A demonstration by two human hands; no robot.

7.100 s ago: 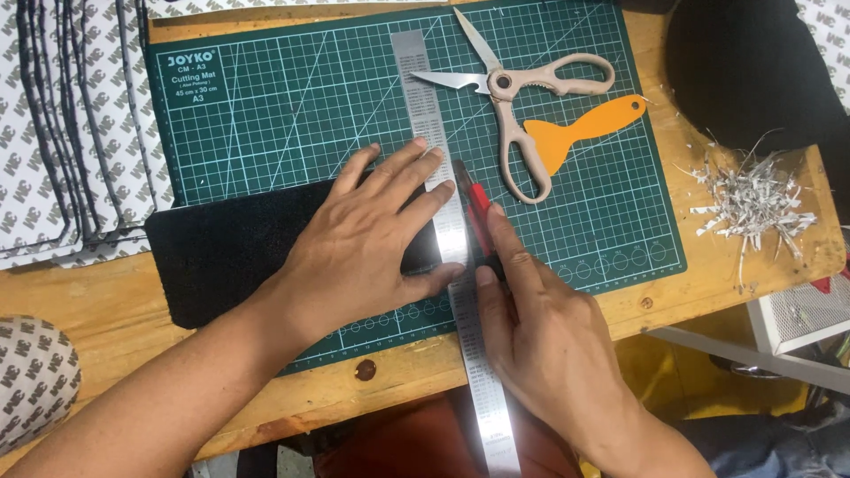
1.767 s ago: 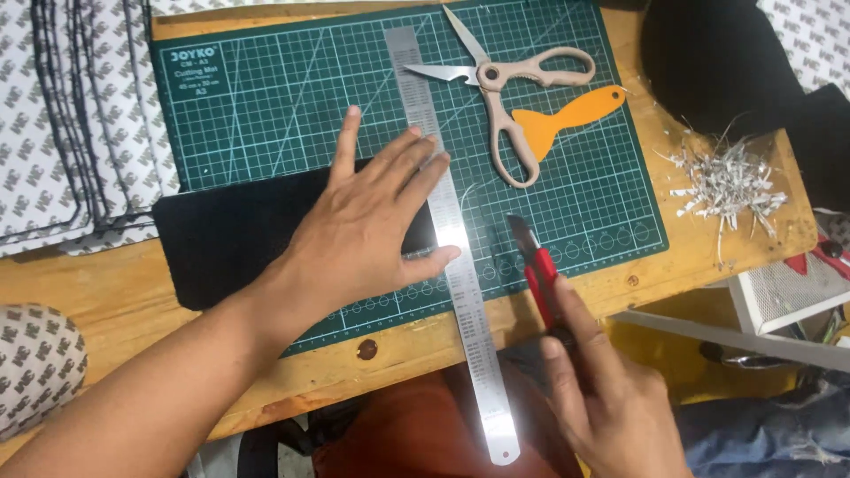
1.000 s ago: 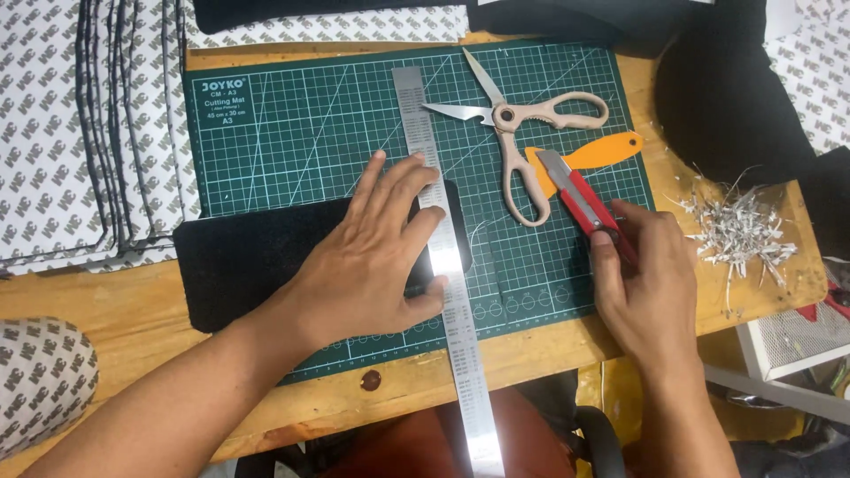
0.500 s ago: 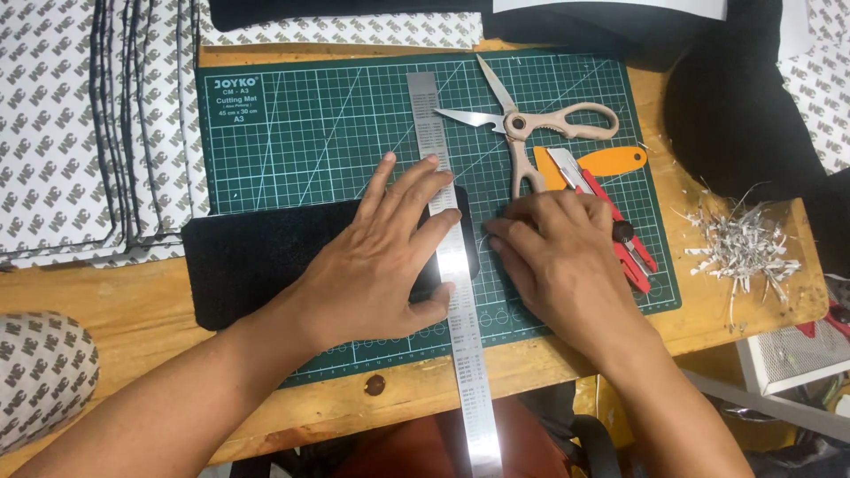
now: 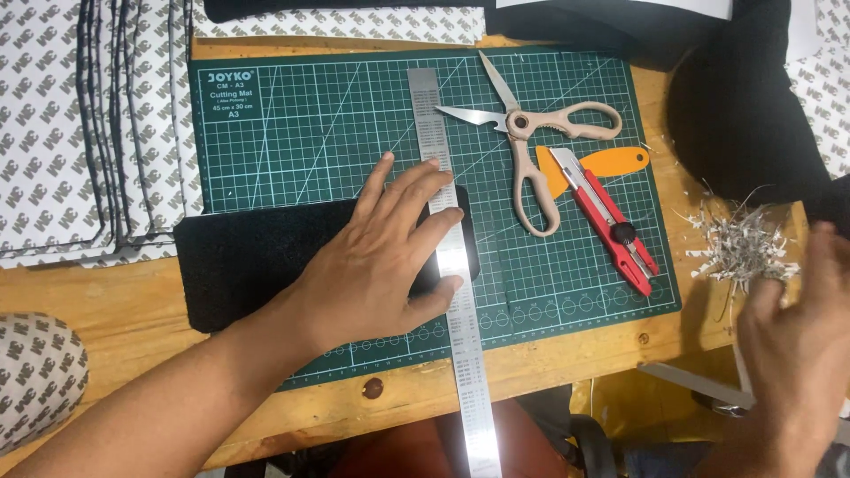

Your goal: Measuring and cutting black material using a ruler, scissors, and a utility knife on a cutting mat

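The left hand point(image 5: 376, 257), fingers spread flat, should keep the long steel ruler point(image 5: 452, 265) pinned over the black fabric rectangle point(image 5: 248, 261) while the blurred right hand point(image 5: 801, 336), finger state unclear, stays beside the ruler.

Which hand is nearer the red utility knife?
Right. The right hand hovers off the mat's right edge from the red utility knife; the left hand presses the steel ruler farther away.

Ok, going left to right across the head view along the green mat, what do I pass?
Stack of patterned white sheets → black fabric rectangle → steel ruler → beige scissors → red utility knife → pile of white paper shreds.
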